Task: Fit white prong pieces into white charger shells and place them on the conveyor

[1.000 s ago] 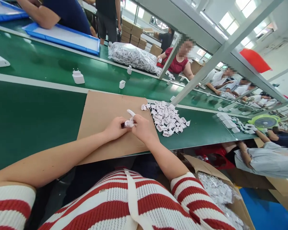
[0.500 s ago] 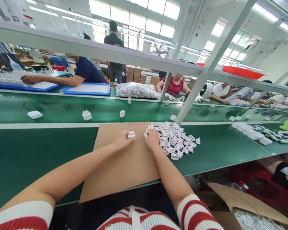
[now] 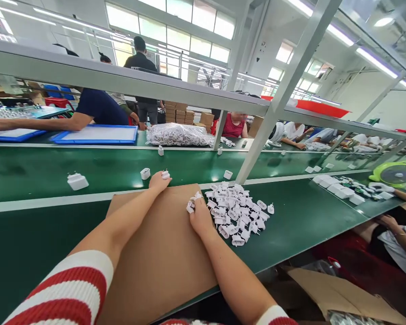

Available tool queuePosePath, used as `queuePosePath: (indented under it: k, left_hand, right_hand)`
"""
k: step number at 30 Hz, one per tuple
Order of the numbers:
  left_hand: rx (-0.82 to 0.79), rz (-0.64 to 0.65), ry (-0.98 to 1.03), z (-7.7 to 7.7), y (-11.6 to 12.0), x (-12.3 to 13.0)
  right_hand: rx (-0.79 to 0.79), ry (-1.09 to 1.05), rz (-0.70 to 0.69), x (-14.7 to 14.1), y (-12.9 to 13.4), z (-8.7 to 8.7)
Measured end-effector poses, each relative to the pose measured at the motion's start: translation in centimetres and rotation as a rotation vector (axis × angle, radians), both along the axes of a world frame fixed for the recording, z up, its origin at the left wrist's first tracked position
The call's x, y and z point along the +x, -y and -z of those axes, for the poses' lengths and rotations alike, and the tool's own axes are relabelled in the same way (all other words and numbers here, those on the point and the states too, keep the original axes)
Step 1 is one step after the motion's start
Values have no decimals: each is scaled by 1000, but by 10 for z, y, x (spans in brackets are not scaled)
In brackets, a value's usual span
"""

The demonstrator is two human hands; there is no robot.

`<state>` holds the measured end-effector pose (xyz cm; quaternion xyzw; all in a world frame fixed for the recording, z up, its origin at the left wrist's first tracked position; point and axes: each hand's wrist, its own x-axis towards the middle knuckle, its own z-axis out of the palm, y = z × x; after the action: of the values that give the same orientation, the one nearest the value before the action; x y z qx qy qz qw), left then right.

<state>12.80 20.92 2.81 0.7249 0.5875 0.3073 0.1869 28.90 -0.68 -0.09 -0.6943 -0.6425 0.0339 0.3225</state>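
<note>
Green belt [image 3: 189, 167] crosses the middle of the frame; a pale strip parts it from the dark green bench [image 3: 37, 248], which fills lower left and centre right. Cardboard sheet [image 3: 162, 257] on the bench, bottom centre, under both forearms; probably laid there to keep the parts off the hard top. Heap of white plug pieces [image 3: 237, 210] right of centre, on the bench beside the sheet's right edge, loose and jumbled; likely sited for a short reach by the right hand. 2 bare hands at work: the left hand [image 3: 158, 181], centre, reaches out at the belt's near edge; the right hand [image 3: 201, 216] is over the sheet's upper right corner, near the heap. Left fingers clamped on 1 white adapter [image 3: 165, 174], held at the fingertips with its prongs seemingly up, a grip that leaves most of its body uncovered. Cannot tell if it touches the belt. Right fingers closed around a few small white pieces [image 3: 190, 206], bunched at the fingertips, presumably so 1 hand can carry several; count cannot be told, as the fingers hide part.
</note>
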Motion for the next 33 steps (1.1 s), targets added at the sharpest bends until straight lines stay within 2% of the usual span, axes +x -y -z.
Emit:
queuePosePath:
  k: [3, 6, 9, 11, 13, 17, 20, 23, 28, 30, 33]
  left_hand:
    - [127, -134, 41, -1, 2, -5]
    - [197, -355, 80, -9, 1, -21]
    - [121, -519, 97, -17, -6, -46]
    - [32, -518, 108, -22, -8, -65]
    - [-32, -482, 126, -27, -6, -82]
    - [-4, -428, 152, -36, 18, -103]
    - [70, -339, 166, -38, 56, -111]
    - [42, -172, 190, -33, 112, -115]
    - [-117, 198, 224, -18, 214, -107]
    - [-145, 306, 232, -12, 237, -98]
    - [-178, 390, 256, -1, 250, -84]
  right_hand:
    - [-19, -42, -20, -2, 0, -1]
    - [-60, -68, -32, -3, 1, -1]
    - [-56, -57, -48, -4, 4, 1]
    - [-42, -51, -61, -4, 7, 3]
    - [-5, -109, -79, -4, 8, 4]
    - [46, -517, -150, -7, 6, 5]
    - [-9, -877, -225, -10, 4, 2]
    - [-33, -1195, -303, -13, 10, -5]
    - [-48, -1209, -378, -19, 29, -18]
    - [-22, -1176, -418, -22, 33, -19]
    - [33, -1107, -438, -25, 37, -16]
